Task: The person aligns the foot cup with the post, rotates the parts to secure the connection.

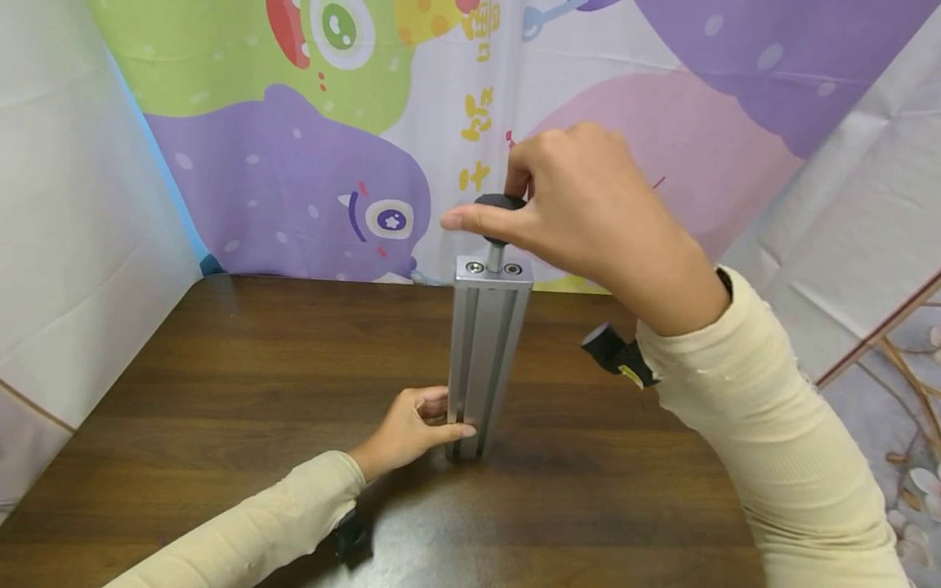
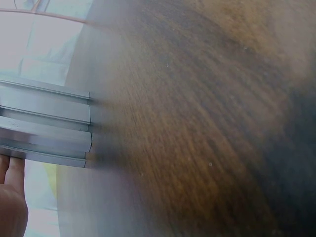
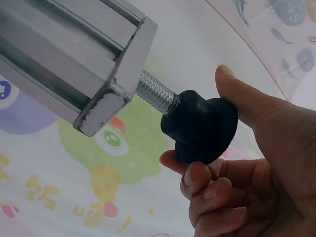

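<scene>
A silver aluminium profile (image 1: 481, 359) stands upright on the wooden table, with a metal end plate (image 1: 494, 273) and two screws on top. From the plate rises a threaded rod (image 3: 157, 93) carrying a black levelling foot (image 3: 197, 129). My right hand (image 1: 588, 204) holds the foot's rim between thumb and fingers, as the right wrist view shows closely. Low on the profile, my left hand (image 1: 412, 429) grips its sides, the thumb across the near face. In the left wrist view the profile's lower end (image 2: 74, 123) meets the tabletop, with fingers (image 2: 15, 173) at its edge.
The dark wooden table (image 1: 294, 351) spreads around the profile. Behind it hangs a colourful cartoon curtain (image 1: 353, 180), with pale panels (image 1: 73, 204) along the sides. Small black cameras sit at the right wrist (image 1: 621, 355) and the left wrist (image 1: 353, 539).
</scene>
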A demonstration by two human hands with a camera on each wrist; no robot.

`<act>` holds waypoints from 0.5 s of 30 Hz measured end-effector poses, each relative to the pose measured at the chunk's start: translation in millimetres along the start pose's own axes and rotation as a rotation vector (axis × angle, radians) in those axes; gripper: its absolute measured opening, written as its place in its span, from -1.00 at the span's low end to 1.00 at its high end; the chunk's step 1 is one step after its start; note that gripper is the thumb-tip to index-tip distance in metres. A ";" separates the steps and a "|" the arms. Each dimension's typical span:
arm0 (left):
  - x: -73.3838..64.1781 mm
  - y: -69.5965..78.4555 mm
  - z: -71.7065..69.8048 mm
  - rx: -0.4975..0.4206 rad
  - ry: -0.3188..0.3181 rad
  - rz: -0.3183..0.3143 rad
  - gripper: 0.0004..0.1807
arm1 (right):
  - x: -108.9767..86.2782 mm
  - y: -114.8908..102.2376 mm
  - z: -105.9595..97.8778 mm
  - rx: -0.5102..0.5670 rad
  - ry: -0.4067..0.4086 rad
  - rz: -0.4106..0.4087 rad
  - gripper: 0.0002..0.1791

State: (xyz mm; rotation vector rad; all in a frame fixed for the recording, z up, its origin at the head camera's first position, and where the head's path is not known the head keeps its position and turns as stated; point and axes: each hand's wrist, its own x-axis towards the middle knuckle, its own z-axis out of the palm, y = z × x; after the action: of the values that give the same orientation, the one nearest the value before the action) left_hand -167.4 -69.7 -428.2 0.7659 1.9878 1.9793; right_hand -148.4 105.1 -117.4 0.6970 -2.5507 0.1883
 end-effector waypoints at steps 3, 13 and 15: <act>0.0 0.3 0.0 0.001 -0.003 0.005 -0.51 | -0.5 -0.1 1.2 0.007 0.018 0.006 -0.40; 0.2 -0.1 0.6 -0.014 -0.007 0.017 -0.54 | -1.8 1.6 -5.9 0.039 -0.082 0.013 -0.44; 0.2 -0.1 0.8 -0.017 -0.005 0.015 -0.53 | -1.3 6.6 -10.3 0.058 -0.164 -0.047 -0.49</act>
State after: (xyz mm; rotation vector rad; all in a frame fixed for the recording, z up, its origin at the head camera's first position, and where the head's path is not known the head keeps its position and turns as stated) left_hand -167.2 -68.9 -428.3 0.7839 1.9656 1.9974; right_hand -146.4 114.0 -109.0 0.8243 -2.6901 0.1981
